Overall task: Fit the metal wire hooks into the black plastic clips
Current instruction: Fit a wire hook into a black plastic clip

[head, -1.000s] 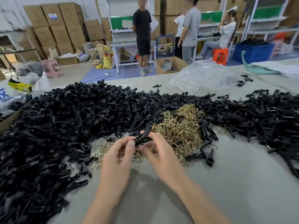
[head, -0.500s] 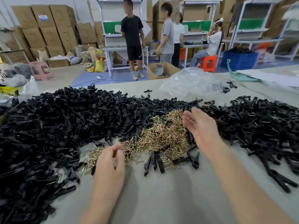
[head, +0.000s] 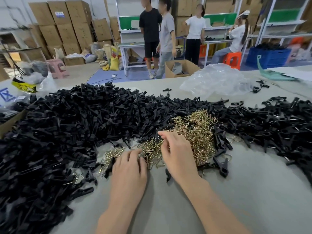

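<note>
A heap of brass wire hooks (head: 194,132) lies at the table's middle, ringed by big piles of black plastic clips (head: 76,125). My right hand (head: 177,154) reaches into the near edge of the hooks, its thumb and fingertips pinching a wire hook (head: 158,139). My left hand (head: 130,169) rests knuckles-up on the near left of the hooks with curled fingers. A black clip (head: 109,167) sticks out from its thumb side, apparently held.
More black clips (head: 278,125) spread to the right, with loose ones near my right wrist (head: 222,168). A crumpled clear plastic bag (head: 217,80) lies at the far side. The grey table (head: 253,191) is bare in front. Several people stand beyond it.
My right hand swung back from the right-hand clips to the hook heap and now picks at a hook. The left hand edged slightly forward onto the hooks.
</note>
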The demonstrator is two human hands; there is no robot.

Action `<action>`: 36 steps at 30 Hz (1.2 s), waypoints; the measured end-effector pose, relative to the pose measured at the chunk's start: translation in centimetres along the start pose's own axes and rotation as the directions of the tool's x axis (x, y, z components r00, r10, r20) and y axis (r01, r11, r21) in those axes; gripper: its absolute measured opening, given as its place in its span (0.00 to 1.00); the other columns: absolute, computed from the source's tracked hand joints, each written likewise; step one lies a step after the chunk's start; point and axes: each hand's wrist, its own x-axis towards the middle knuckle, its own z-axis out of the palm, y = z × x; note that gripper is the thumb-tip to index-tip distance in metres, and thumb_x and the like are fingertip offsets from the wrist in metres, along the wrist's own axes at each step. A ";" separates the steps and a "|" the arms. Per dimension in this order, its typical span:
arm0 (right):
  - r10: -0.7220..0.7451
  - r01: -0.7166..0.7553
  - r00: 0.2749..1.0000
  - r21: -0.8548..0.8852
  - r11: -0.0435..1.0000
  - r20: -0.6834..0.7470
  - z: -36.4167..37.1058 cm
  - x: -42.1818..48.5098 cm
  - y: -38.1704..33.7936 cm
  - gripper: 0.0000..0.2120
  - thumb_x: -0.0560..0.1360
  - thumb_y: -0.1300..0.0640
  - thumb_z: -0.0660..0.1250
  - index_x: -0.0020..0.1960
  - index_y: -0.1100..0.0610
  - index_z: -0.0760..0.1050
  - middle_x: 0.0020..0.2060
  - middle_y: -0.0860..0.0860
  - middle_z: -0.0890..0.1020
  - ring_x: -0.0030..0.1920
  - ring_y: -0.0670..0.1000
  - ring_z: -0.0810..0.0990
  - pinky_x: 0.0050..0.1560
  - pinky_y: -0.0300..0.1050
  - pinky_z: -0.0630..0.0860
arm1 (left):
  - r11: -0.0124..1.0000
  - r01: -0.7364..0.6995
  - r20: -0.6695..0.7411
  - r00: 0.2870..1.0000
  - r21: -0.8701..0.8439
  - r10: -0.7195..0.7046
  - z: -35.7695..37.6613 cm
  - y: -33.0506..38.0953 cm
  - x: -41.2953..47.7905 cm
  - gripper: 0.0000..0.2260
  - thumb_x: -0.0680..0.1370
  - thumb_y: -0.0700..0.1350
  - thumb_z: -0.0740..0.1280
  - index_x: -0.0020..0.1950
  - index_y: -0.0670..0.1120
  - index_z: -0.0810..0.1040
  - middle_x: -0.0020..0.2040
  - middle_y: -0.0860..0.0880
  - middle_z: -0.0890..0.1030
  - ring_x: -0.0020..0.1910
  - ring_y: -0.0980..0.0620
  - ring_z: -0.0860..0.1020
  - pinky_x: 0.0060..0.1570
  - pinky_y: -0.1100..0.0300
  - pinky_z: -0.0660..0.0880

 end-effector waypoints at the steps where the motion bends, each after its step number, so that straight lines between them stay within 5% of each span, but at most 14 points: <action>1: -0.005 0.005 1.000 -0.005 1.000 -0.008 0.0 -0.1 0.1 0.16 0.82 0.59 0.61 0.68 0.52 0.76 0.56 0.46 0.81 0.56 0.48 0.77 0.62 0.45 0.72 | 0.999 -0.018 -0.028 0.999 -0.027 0.017 0.0 0.0 0.1 0.13 0.83 0.47 0.59 0.65 0.50 0.76 0.59 0.55 0.77 0.59 0.55 0.71 0.62 0.59 0.65; 6: 0.036 -0.028 0.990 0.065 0.998 -0.135 -0.7 -0.1 0.6 0.16 0.80 0.63 0.62 0.65 0.53 0.77 0.50 0.45 0.80 0.52 0.45 0.76 0.60 0.40 0.71 | 0.986 -0.001 -0.076 0.997 -0.169 -0.012 0.2 0.3 1.0 0.12 0.83 0.48 0.59 0.63 0.51 0.77 0.55 0.60 0.74 0.54 0.62 0.70 0.58 0.60 0.67; 11: 0.073 -0.046 0.972 0.121 0.992 -0.224 -1.0 0.1 0.9 0.15 0.79 0.64 0.62 0.63 0.54 0.77 0.48 0.44 0.80 0.51 0.41 0.73 0.61 0.29 0.65 | 0.987 0.024 0.048 0.999 -0.160 -0.017 0.5 2.0 5.6 0.13 0.83 0.48 0.59 0.66 0.50 0.77 0.62 0.49 0.76 0.58 0.49 0.75 0.60 0.51 0.73; 16: 0.120 -0.079 0.969 0.190 0.979 -0.215 -0.9 0.1 1.3 0.16 0.79 0.65 0.63 0.63 0.53 0.77 0.49 0.43 0.79 0.52 0.40 0.73 0.61 0.42 0.72 | 0.996 0.010 0.299 0.953 0.092 -0.037 1.7 3.9 8.8 0.20 0.83 0.57 0.59 0.73 0.52 0.71 0.69 0.45 0.67 0.69 0.43 0.65 0.64 0.49 0.68; 22: 0.143 -0.099 0.969 0.215 0.972 -0.204 -1.0 0.2 1.2 0.16 0.79 0.65 0.62 0.63 0.51 0.77 0.49 0.42 0.79 0.53 0.40 0.72 0.61 0.46 0.73 | 0.986 -0.029 0.364 0.931 0.163 -0.032 1.4 3.7 9.5 0.19 0.81 0.57 0.63 0.69 0.49 0.73 0.68 0.46 0.66 0.68 0.45 0.65 0.61 0.49 0.71; 25: 0.142 -0.098 0.967 0.206 0.974 -0.210 -1.0 0.1 1.2 0.16 0.79 0.65 0.63 0.63 0.51 0.77 0.49 0.42 0.78 0.52 0.39 0.72 0.60 0.43 0.73 | 0.980 -0.065 0.313 0.950 0.190 0.002 1.2 3.6 9.0 0.13 0.81 0.54 0.62 0.57 0.45 0.75 0.63 0.48 0.69 0.63 0.46 0.69 0.55 0.50 0.74; 28: 0.136 -0.091 0.966 0.204 0.975 -0.218 -1.0 0.1 1.2 0.16 0.79 0.65 0.63 0.63 0.51 0.77 0.49 0.42 0.78 0.52 0.38 0.72 0.59 0.44 0.74 | 0.999 -0.011 0.245 0.970 0.032 0.003 1.0 3.0 8.6 0.12 0.81 0.51 0.61 0.48 0.43 0.75 0.55 0.48 0.73 0.54 0.46 0.74 0.50 0.51 0.75; 30: 0.131 -0.086 0.966 0.200 0.976 -0.224 -1.0 0.1 1.2 0.16 0.79 0.65 0.63 0.63 0.51 0.77 0.48 0.42 0.78 0.51 0.38 0.72 0.59 0.44 0.74 | 0.990 0.050 0.216 0.976 -0.130 -0.021 0.6 2.6 8.5 0.12 0.81 0.51 0.63 0.46 0.43 0.76 0.45 0.50 0.75 0.42 0.50 0.75 0.38 0.61 0.71; 33: 0.132 -0.087 0.965 0.198 0.976 -0.227 -1.0 0.1 1.2 0.16 0.79 0.65 0.62 0.63 0.51 0.77 0.48 0.42 0.78 0.51 0.38 0.71 0.58 0.44 0.74 | 0.911 0.195 0.222 0.968 -0.363 -0.119 -0.3 2.0 8.3 0.13 0.81 0.49 0.65 0.42 0.42 0.76 0.29 0.55 0.72 0.25 0.58 0.68 0.23 0.68 0.61; 36: 0.135 -0.090 0.967 0.204 0.975 -0.218 -1.0 0.1 1.1 0.16 0.79 0.65 0.62 0.63 0.51 0.77 0.48 0.41 0.78 0.51 0.37 0.71 0.58 0.43 0.74 | 0.824 0.249 0.218 0.963 -0.509 -0.157 -1.2 1.8 7.8 0.10 0.81 0.49 0.65 0.44 0.44 0.78 0.33 0.57 0.75 0.32 0.57 0.71 0.30 0.65 0.65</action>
